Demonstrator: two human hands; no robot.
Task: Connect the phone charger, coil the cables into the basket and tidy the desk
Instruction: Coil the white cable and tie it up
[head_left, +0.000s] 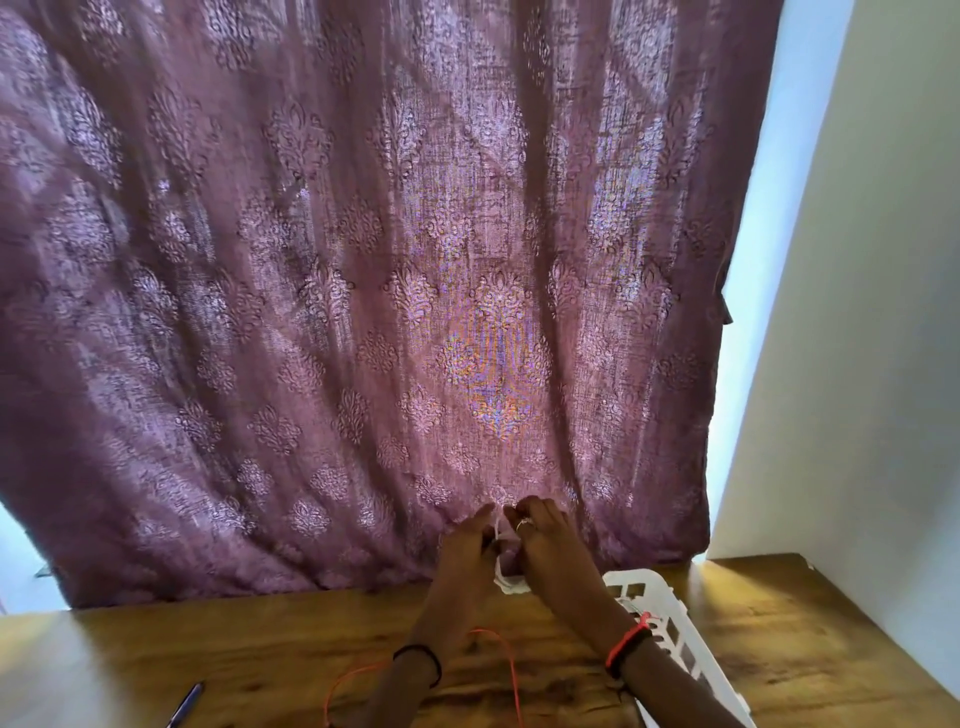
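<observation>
Lower centre, above desk (260, 649): white cable (506, 581) loops between left hand (467, 545) and right hand (548, 540) | right fingers (535, 512) pinch it, left grip unclear | likely light, floppy; hold across bunched loops | basket (670, 605) lower right

Two hands (462, 551) (548, 543); one white cable (511, 584); one orange cable (512, 662); one basket (672, 605); one pen (187, 702).

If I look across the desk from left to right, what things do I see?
Pen → left hand → white cable, held between both hands → right hand → white basket.
</observation>
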